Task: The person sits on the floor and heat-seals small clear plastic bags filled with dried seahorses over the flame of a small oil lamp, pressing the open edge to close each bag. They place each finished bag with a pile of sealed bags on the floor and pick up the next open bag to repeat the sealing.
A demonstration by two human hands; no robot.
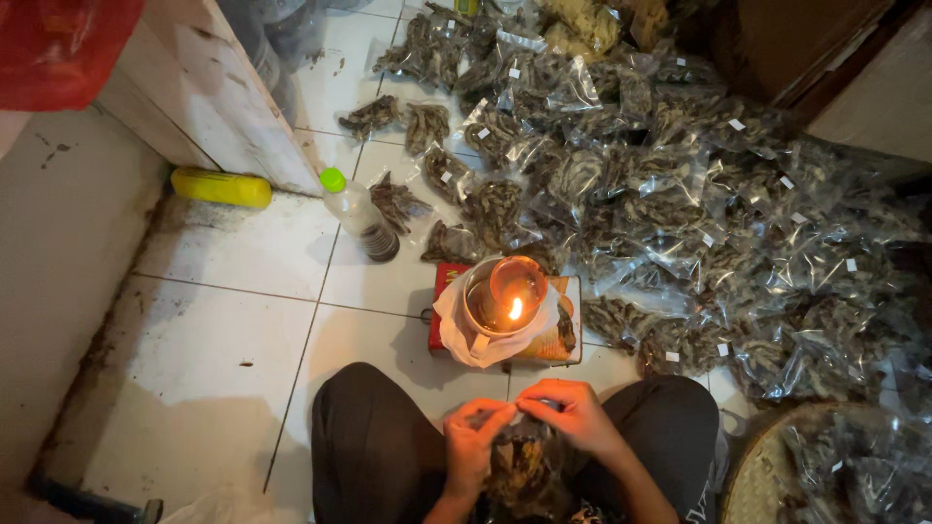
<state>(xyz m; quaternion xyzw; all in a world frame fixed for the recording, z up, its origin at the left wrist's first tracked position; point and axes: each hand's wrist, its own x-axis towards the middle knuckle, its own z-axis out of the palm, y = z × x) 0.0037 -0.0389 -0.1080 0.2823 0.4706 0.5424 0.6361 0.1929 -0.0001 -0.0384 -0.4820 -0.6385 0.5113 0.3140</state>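
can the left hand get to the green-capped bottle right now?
Probably not at once: the left hand and right hand are both pinching the clear bag in the lap. The tiled floor toward the bottle looks unobstructed, left of the flame.

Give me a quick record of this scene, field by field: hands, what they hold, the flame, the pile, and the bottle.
left hand: pinching the top of the clear bag
right hand: pinching the same bag top
clear bag: holds dark dried pieces, above the lap
flame: lit, in a small cup on a red box
pile of filled bags: on the tiled floor, beyond the flame
bottle: clear plastic, green cap, upright
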